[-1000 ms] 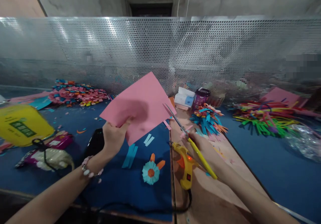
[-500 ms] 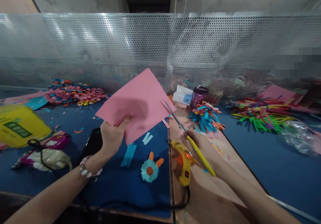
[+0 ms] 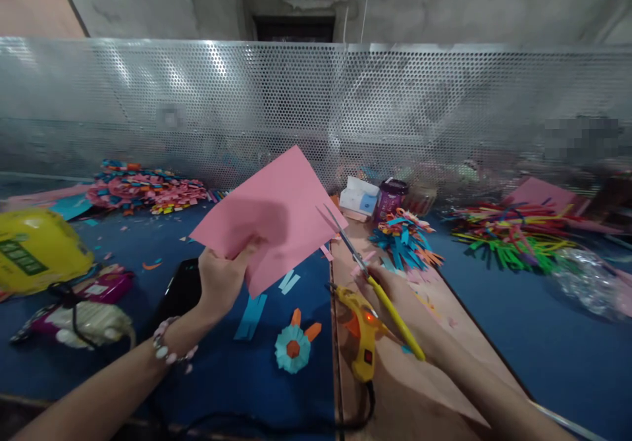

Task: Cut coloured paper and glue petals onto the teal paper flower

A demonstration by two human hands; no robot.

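Observation:
My left hand (image 3: 224,280) grips a sheet of pink paper (image 3: 291,194) by its lower left part, thumb on top, and holds it tilted above the table. In my right hand (image 3: 390,289) is a pair of scissors with yellow handles (image 3: 399,316). Their slightly parted blades reach the paper's right corner. Just below lies a yellow glue gun (image 3: 364,336) with a glowing red light. A light blue paper flower (image 3: 292,350) with an orange centre and two orange pieces rests on the blue table, near blue strips (image 3: 251,316) and pale strips (image 3: 289,282).
A black phone (image 3: 182,289) and a yellow package (image 3: 42,250) are on the left, before a heap of coloured paper pieces (image 3: 148,187). Blue and orange strips (image 3: 407,240) and bundled coloured strips (image 3: 518,230) are on the right. A perforated metal screen (image 3: 316,99) stands behind.
The camera view has shifted slightly. Both hands, the pink paper and the scissors keep nearly the same positions relative to each other.

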